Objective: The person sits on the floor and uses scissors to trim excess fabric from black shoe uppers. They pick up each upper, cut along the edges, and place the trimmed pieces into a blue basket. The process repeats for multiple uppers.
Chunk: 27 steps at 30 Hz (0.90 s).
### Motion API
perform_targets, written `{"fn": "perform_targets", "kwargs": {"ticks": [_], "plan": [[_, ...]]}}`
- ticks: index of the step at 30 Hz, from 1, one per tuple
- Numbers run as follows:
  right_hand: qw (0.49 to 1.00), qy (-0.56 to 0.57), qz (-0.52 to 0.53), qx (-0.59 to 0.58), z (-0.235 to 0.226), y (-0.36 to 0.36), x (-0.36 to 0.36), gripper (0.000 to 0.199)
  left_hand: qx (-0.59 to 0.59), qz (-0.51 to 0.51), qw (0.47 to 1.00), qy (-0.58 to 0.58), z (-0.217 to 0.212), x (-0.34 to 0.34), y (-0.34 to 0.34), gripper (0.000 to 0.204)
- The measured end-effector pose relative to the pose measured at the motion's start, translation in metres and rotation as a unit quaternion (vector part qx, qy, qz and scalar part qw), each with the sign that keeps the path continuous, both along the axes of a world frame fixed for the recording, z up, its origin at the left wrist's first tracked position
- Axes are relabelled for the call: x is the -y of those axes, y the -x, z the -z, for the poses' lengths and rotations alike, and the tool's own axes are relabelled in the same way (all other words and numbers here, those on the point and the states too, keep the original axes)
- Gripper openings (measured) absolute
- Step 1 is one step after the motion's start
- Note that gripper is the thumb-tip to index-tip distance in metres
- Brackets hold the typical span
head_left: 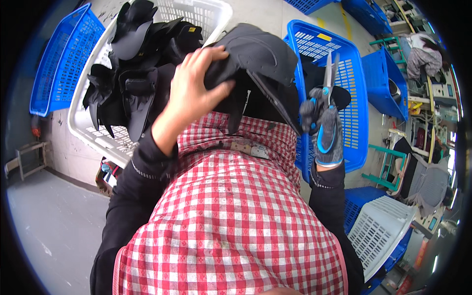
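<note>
A black moulded piece (263, 51), curved with raised stitched-looking lines, stands in front of my waist. My left hand (194, 86), bare, grips its left edge, fingers over the top and thumb lower on the front. At the piece's right side is my right hand (324, 128) in a grey and black glove. It holds scissors (329, 78) with blue-lined handles, blades pointing away from me and slightly apart. My right fingertips are close to the piece's lower right edge; whether they touch it, I cannot tell.
A white basket (81, 115) heaped with black moulded pieces (137, 91) stands at the left. Behind my right hand is a blue basket (361, 105) with dark pieces inside. More blue baskets (66, 59) stand around; a white basket (381, 231) is at the lower right. A person (425, 182) sits far right.
</note>
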State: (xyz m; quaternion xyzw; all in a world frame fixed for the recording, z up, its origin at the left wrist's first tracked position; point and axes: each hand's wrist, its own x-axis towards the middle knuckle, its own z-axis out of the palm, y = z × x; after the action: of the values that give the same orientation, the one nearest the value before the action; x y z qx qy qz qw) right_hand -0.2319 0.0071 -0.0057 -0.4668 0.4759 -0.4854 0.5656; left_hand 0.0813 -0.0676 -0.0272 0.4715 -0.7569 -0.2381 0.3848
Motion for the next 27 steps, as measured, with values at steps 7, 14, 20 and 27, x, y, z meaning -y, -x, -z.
{"fn": "perform_targets", "kwargs": {"ticks": [7, 14, 20, 27], "plan": [[0.894, 0.187, 0.028, -0.406, 0.014, -0.034, 0.046, 0.051, 0.151, 0.067, 0.984, 0.067, -0.042, -0.037, 0.018, 0.064], [0.892, 0.320, -0.042, -0.317, -0.047, -0.068, 0.082, 0.033, 0.096, 0.197, 0.965, 0.145, -0.086, 0.040, 0.004, 0.080], [0.997, 0.064, 0.045, -0.014, -0.062, -0.046, 0.062, 0.042, 0.043, 0.124, 0.991, -0.016, -0.110, 0.046, 0.005, 0.039], [1.000, 0.023, -0.015, -0.011, -0.031, -0.046, 0.025, 0.039, -0.192, 0.188, 0.905, -0.331, -0.054, 0.025, 0.020, 0.038]]}}
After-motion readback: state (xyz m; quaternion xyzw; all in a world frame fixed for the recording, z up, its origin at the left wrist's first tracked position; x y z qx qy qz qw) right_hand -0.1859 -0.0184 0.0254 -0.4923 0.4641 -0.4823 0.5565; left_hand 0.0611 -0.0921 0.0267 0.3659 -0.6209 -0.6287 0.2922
